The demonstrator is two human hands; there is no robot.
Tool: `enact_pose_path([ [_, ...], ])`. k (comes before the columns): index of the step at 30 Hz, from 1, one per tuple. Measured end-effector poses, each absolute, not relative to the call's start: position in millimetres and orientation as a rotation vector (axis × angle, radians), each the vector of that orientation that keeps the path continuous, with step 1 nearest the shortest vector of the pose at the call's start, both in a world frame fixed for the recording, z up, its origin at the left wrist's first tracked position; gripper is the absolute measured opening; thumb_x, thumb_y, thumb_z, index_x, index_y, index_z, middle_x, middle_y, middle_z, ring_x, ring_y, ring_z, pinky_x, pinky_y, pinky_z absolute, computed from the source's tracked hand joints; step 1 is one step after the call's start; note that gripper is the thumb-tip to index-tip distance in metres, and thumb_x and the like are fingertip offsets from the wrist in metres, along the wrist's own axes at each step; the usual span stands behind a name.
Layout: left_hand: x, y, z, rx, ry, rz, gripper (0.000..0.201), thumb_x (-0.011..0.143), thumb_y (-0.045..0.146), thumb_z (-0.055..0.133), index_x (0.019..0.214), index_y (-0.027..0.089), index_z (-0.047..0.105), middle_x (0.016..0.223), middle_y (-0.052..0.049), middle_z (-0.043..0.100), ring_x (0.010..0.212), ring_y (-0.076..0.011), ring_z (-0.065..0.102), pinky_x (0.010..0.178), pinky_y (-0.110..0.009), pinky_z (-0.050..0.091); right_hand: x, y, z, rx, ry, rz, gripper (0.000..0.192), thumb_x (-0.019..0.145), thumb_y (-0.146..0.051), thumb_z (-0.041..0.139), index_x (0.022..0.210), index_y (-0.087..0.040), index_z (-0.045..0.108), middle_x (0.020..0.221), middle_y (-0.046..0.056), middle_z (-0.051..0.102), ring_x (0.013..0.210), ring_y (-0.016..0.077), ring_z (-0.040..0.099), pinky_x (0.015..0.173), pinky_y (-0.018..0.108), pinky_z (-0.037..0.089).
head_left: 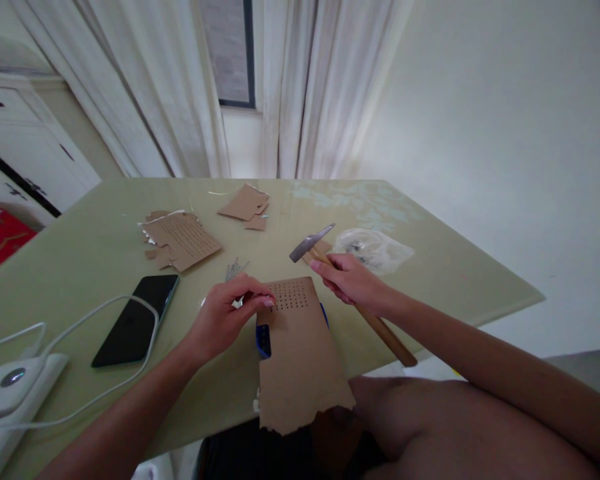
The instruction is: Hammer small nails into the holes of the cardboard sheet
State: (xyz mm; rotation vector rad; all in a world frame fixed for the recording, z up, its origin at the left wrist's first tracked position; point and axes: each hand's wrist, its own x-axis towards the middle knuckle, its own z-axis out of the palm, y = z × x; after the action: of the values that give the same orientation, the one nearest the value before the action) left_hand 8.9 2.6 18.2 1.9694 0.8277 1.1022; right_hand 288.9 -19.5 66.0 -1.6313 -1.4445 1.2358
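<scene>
Up close in the head view, a clear bag (pixel 375 248) lies on the green table (pixel 445 280) beyond the right hand; something small and dark shows through it, too blurred to tell what. A blue holder (pixel 263 340) sits under the cardboard (pixel 300 353), showing at its left edge and a little at its right; what it holds cannot be seen.

The cardboard is a long brown piece lying near the table's front edge, its torn lower end hanging over the edge. Near its far end is a neat grid of small dark holes.

The left hand (pixel 225 317) has thumb and fingertips pinched together at the cardboard's upper left corner, closed on a small silvery piece, probably a nail (pixel 238 302). The right hand (pixel 353 283) is wrapped tight around the wooden handle of a hammer (pixel 330 267), high up near the metal head, which points left above the cardboard's far end; the handle runs back past the wrist toward the table's front edge.

A few loose nails (pixel 234 269) lie just beyond the left hand. Further back are more cardboard scraps (pixel 183 240), one also punched with rows of holes. A dark phone (pixel 136 320) lies to the left, a white cable (pixel 80 320) curving around it to a white charger (pixel 10 390).
</scene>
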Motion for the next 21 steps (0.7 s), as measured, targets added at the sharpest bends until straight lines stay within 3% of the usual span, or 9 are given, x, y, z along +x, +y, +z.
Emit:
enact_pose_path([
  [14, 10.9, 0.1, 21.9, 1.949, 0.851, 1.078, 0.019, 0.094, 0.038, 0.078, 0.083, 0.023, 0.081, 0.077, -0.003, 0.079, 0.068, -0.0178, 0.068, 0.064, -0.029, 0.051, 285.6, -20.7, 70.9, -1.633, -1.459, 1.256, 0.045, 0.106, -0.049, 0.064, 0.072, -0.022, 0.049, 0.055, -0.007, 0.048, 0.036, 0.0044, 0.037, 0.034, 0.019, 0.026],
  [21, 9.7, -0.5, 21.4, 1.962, 0.825, 1.086, 0.018, 0.095, 0.037, 0.078, 0.083, 0.025, 0.082, 0.078, -0.002, 0.079, 0.069, -0.0182, 0.068, 0.066, -0.03, 0.052, 287.1, -20.4, 66.9, -1.633, -1.468, 1.252, 0.046, 0.102, -0.054, 0.069, 0.075, -0.022, 0.052, 0.058, -0.007, 0.05, 0.038, 0.0042, 0.038, 0.035, 0.019, 0.026],
])
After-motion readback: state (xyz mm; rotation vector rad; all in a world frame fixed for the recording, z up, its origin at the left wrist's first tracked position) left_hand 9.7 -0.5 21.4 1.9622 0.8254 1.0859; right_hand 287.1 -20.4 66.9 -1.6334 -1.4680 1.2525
